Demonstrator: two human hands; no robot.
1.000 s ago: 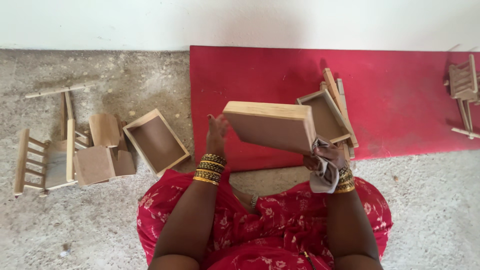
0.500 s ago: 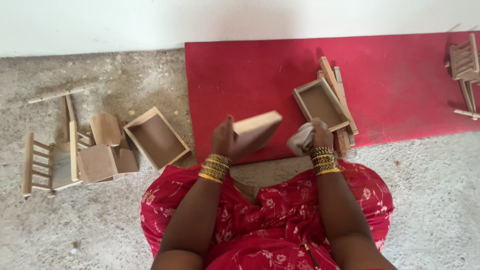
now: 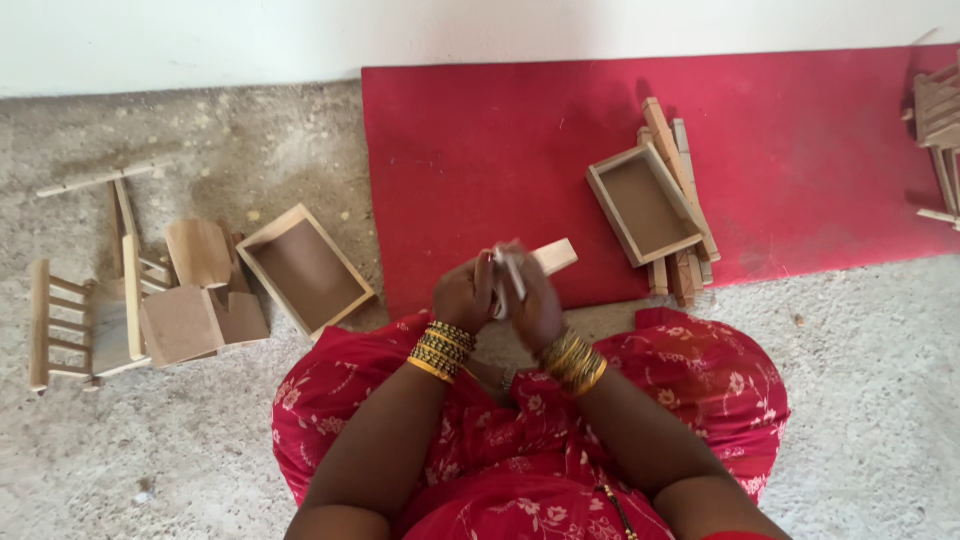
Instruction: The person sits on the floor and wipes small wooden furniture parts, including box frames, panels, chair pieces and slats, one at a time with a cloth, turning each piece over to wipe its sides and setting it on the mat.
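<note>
My left hand (image 3: 463,293) and right hand (image 3: 532,300) are pressed close together in front of me, above my lap. Both grips are curled around a small wooden block (image 3: 553,256), whose pale end sticks out past my right fingers toward the red mat (image 3: 800,150). A strip of something whitish (image 3: 512,270) shows between my hands, too blurred for me to tell what it is. Gold bangles (image 3: 440,350) ring both wrists.

Just beyond my hands, on the mat, an open wooden tray (image 3: 645,205) lies tilted on a stack of wooden slats (image 3: 685,265). To my left, on the bare concrete floor (image 3: 250,140), a second open wooden box (image 3: 305,268) sits near the mat's edge. Farther left lie flat wooden panels (image 3: 195,320) and a small ladder-like frame (image 3: 60,325). More wooden pieces (image 3: 935,110) rest at the mat's far right edge.
</note>
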